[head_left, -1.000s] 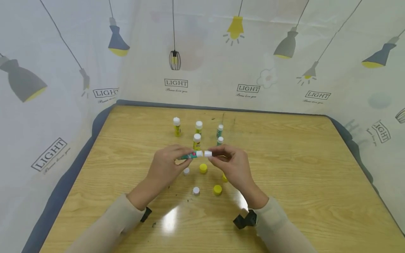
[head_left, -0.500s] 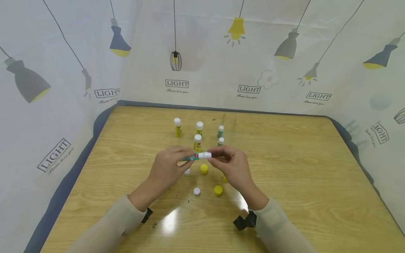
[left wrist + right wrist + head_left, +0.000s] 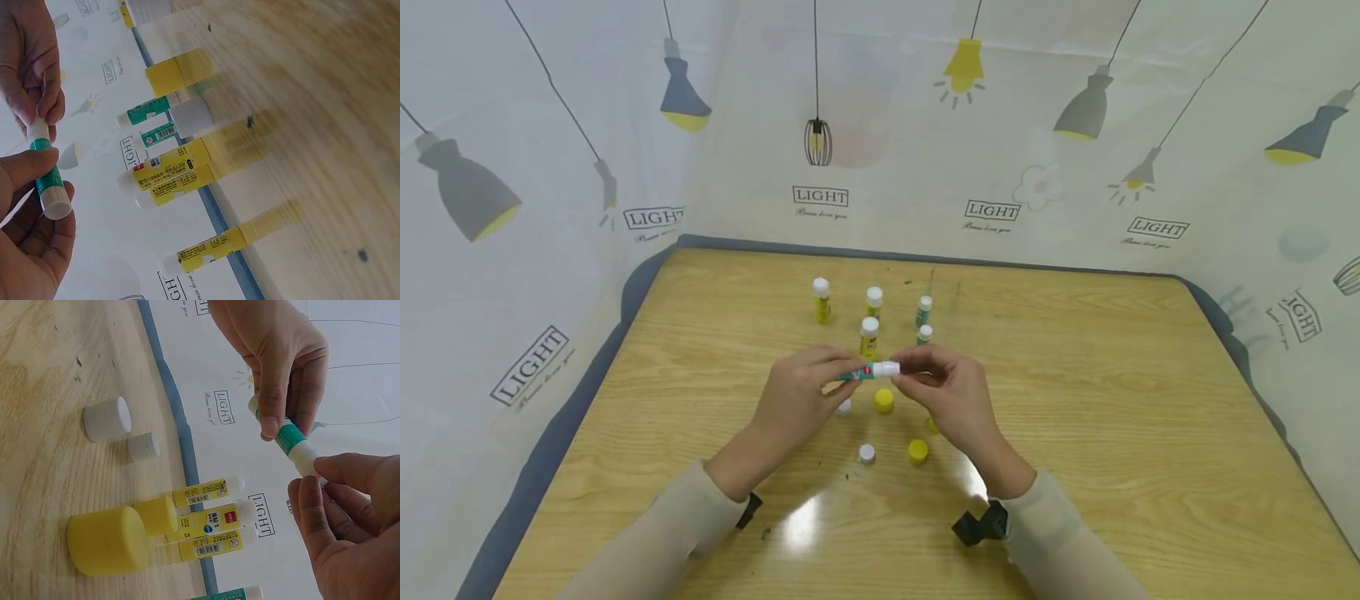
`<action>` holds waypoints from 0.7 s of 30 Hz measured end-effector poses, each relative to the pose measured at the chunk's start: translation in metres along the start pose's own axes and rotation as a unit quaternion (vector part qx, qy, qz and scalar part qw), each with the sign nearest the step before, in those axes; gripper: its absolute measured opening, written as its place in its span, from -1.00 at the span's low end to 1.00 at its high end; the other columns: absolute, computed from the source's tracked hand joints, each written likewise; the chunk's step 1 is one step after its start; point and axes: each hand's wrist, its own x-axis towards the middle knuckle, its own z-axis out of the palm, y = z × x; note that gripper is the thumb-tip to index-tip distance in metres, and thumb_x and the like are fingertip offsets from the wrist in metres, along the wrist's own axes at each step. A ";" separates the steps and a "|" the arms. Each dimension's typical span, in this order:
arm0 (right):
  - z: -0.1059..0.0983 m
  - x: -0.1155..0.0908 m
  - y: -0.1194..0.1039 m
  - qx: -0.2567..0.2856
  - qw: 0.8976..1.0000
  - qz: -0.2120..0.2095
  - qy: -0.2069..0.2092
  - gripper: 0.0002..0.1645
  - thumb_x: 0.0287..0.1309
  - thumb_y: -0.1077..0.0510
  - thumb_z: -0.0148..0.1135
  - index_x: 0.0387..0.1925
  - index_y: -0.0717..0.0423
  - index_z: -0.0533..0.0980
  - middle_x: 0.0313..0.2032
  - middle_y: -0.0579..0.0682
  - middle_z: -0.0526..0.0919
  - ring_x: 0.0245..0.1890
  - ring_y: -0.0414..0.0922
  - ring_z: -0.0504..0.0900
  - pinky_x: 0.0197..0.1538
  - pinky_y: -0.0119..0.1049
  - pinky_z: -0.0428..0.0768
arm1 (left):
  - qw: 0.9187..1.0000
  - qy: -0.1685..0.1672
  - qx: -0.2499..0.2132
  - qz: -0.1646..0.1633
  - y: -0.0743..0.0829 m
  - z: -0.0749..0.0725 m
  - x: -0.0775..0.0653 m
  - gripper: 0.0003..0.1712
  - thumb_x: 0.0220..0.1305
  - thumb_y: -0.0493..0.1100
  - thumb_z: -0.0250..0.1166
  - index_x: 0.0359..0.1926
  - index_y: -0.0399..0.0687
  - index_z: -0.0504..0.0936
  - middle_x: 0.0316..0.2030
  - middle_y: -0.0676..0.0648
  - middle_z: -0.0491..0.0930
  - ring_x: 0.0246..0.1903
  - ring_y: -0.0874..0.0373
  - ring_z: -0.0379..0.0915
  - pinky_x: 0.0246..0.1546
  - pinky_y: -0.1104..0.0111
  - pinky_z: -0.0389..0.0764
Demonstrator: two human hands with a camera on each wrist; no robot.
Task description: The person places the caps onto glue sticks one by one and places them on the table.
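Above the table, a green-and-white glue stick [image 3: 865,372] lies roughly level between both hands in the head view. My left hand [image 3: 797,390] grips its green body with thumb and fingers, the white base pointing toward the left palm in the left wrist view. From the other side my right hand [image 3: 957,400] pinches the white cap [image 3: 305,457], which sits over the stick's end. No gap shows between cap and body. Below the hands, a yellow cap [image 3: 883,401] and a white cap [image 3: 844,407] rest on the wooden table [image 3: 1135,417].
Behind the hands stand yellow glue sticks [image 3: 823,305] and green glue sticks [image 3: 923,312], all white-topped. Nearer lie another white cap [image 3: 867,454] and another yellow cap [image 3: 918,452]. A third yellow cap [image 3: 934,424] is partly hidden by the right hand. Printed cloth [image 3: 910,158] surrounds the table.
A second ago a small gap separated the white cap from the glue stick. The two have come together, and the cap now covers the end. Both hands have barely shifted.
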 end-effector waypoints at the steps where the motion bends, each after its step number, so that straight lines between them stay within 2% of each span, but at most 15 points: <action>1: 0.000 0.000 0.000 0.000 1.000 0.000 0.000 -0.81 0.22 0.23 0.43 -0.11 0.10 0.70 -0.15 0.04 0.74 -0.10 -0.06 0.72 -0.04 -0.27 0.76 | 1.000 0.000 0.002 0.002 0.000 0.000 0.000 -0.67 -0.06 -0.31 0.64 -0.19 -0.10 0.82 -0.21 -0.02 0.78 -0.24 0.14 0.72 -0.25 0.40 0.75; 14: 0.002 -0.001 -0.001 -0.002 1.000 -0.003 0.002 -0.79 0.20 0.24 0.45 -0.12 0.13 0.69 -0.16 0.07 0.73 -0.14 -0.06 0.72 -0.09 -0.28 0.77 | 1.000 0.004 0.010 0.019 0.002 0.000 0.001 -0.68 -0.06 -0.32 0.64 -0.20 -0.12 0.83 -0.22 -0.03 0.78 -0.25 0.14 0.72 -0.27 0.42 0.74; 21: 0.003 0.000 0.002 -0.003 1.000 -0.005 -0.003 -0.82 0.21 0.23 0.44 -0.13 0.10 0.69 -0.17 0.04 0.73 -0.13 -0.05 0.72 -0.09 -0.28 0.76 | 1.000 0.002 0.013 0.017 0.003 0.000 0.001 -0.70 -0.03 -0.31 0.62 -0.20 -0.12 0.83 -0.22 -0.04 0.78 -0.24 0.13 0.72 -0.25 0.43 0.74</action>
